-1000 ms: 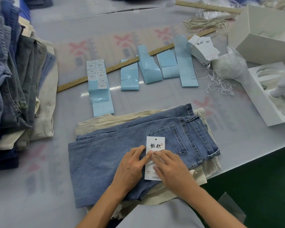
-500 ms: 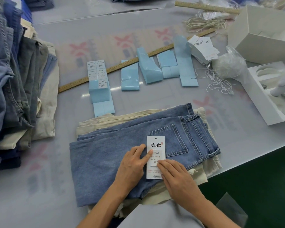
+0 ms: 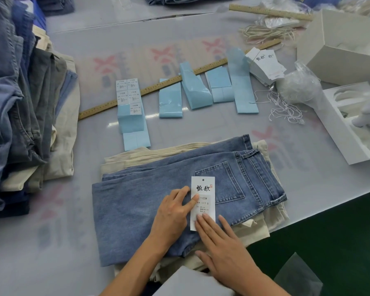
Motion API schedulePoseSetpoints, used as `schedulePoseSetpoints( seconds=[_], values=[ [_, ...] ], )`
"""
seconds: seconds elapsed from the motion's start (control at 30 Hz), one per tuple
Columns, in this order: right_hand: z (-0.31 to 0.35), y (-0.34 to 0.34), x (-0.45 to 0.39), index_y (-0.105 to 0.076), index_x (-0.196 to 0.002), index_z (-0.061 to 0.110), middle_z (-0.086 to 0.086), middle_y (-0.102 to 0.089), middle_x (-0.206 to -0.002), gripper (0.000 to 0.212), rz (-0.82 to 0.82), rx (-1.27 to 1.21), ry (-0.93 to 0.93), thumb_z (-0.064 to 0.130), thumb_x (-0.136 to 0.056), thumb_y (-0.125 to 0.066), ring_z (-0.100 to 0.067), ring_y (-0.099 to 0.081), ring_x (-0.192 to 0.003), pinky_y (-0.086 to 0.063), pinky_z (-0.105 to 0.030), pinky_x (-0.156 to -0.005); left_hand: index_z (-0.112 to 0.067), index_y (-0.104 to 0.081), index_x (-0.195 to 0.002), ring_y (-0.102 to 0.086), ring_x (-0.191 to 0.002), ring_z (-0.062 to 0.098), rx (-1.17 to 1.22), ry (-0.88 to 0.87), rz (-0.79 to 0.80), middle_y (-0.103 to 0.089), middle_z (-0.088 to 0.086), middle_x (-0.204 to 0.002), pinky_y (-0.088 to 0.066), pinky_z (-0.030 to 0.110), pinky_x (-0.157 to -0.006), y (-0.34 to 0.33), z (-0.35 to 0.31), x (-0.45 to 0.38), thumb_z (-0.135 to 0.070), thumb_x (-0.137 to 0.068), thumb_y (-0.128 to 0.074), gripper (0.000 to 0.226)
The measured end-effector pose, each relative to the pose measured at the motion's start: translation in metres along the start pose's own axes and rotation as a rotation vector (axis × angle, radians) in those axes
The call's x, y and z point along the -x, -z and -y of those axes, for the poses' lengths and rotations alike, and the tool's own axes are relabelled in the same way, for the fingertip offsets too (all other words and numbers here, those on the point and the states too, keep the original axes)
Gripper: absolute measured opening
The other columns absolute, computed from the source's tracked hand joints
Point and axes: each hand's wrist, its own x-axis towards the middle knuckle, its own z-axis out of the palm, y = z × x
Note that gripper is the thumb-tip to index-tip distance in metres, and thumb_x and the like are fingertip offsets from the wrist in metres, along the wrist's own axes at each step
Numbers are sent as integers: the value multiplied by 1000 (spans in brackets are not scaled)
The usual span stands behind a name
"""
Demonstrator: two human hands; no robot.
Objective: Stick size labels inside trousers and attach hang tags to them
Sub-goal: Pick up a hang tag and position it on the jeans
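Folded blue jeans (image 3: 141,199) lie on top of a small stack of cream trousers near the table's front edge. A white hang tag (image 3: 203,189) with black characters and a size label on it lies flat on the jeans, beside the back pocket. My left hand (image 3: 173,212) rests on the denim with its thumb pressing the tag's left edge. My right hand (image 3: 220,240) lies flat, its straight fingertips pressing the tag's lower end. A sheet of white size labels (image 3: 128,92) on blue backing sits further back.
A tall pile of folded trousers (image 3: 19,103) fills the left side. Blue backing strips (image 3: 201,90), a long wooden ruler (image 3: 158,86), spare hang tags (image 3: 265,65), loose strings (image 3: 284,107) and white boxes (image 3: 342,50) lie beyond the jeans. The table's edge runs diagonally at right.
My right hand has slid down the tag toward me, uncovering the size label stuck on it. My left hand has stayed at the tag's left edge.
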Motion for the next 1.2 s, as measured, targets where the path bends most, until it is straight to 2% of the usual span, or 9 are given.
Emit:
schedulePoseSetpoints(
  seconds=[0.1, 0.23, 0.33, 0.47, 0.63, 0.8, 0.97, 1.1, 1.2],
  values=[
    [-6, 1, 2, -72, -126, 12, -2, -67, -135, 37, -184, -159, -3, 32, -102, -53, -17, -61, -128, -37, -38, -115, -11, -76, -119, -67, -103, 34, 7, 43, 5, -67, 17, -125, -61, 44, -70, 2, -4, -2, -12, -84, -76, 35],
    [-8, 5, -19, -57, -143, 9, -7, -51, -152, 52, -93, -8, -80, 39, -102, -46, -21, -46, -143, -32, -44, -115, -16, -75, -120, -64, -107, 30, 77, 130, 21, -64, 11, -130, -60, 45, -75, 8, -10, -5, -27, -94, -49, 39],
    [-1, -2, -1, -60, -140, 10, -7, -54, -149, 57, -31, 79, -21, 45, -100, -42, -22, -50, -139, -32, -45, -110, -18, -76, -120, -62, -107, 27, 110, 152, 71, -62, 7, -131, -59, 43, -78, 11, -9, -8, -17, -89, -68, 32],
    [-3, -1, 4, -75, -117, 9, -5, -72, -121, 32, -246, -141, -98, 26, -99, -54, -20, -67, -112, -49, -39, -98, -21, -76, -120, -59, -105, 22, 129, 162, 111, -61, 3, -130, -58, 38, -78, 15, -7, -10, -22, -89, -75, 31],
    [-3, 1, 0, -68, -132, 10, -7, -61, -142, 50, -112, 83, -62, 39, -97, -46, -21, -56, -134, -35, -45, -109, -21, -76, -119, -60, -108, 24, 128, 182, 96, -62, 4, -128, -58, 40, -83, 12, -10, -8, -29, -86, -81, 35],
    [-19, 3, 16, -72, -126, 14, -3, -65, -137, 36, -178, -30, -48, 25, -97, -53, -19, -59, -130, -34, -39, -117, -21, -70, -131, -60, -113, 28, 141, 108, 137, -58, 10, -137, -59, 41, -86, 10, 0, 0, -27, -84, -83, 49],
    [-30, 15, -10, -48, -151, 23, 4, -40, -159, 59, 8, 120, 32, 54, -102, -36, -16, -36, -148, -26, -47, -112, -23, -66, -136, -57, -123, 27, 230, 115, 93, -57, 10, -140, -54, 40, -97, 8, 3, 9, -23, -82, -86, 58],
    [-71, 23, -1, -53, -146, 25, 8, -49, -153, 56, 32, 125, -22, 54, -102, -36, -14, -45, -142, -30, -46, -109, -27, -62, -140, -49, -124, 13, 280, 143, 80, -56, 0, -141, -54, 37, -98, 8, -1, 10, -17, -77, -89, 69],
    [-117, 33, -1, -67, -132, 12, -1, -68, -131, 44, -132, -43, -259, 36, -103, -45, -20, -65, -121, -52, -39, -101, -41, -44, -150, -40, -130, -3, 408, 295, 89, -45, -27, -147, -41, 25, -106, 7, -2, 10, -18, -83, -84, 82]
  ],
)
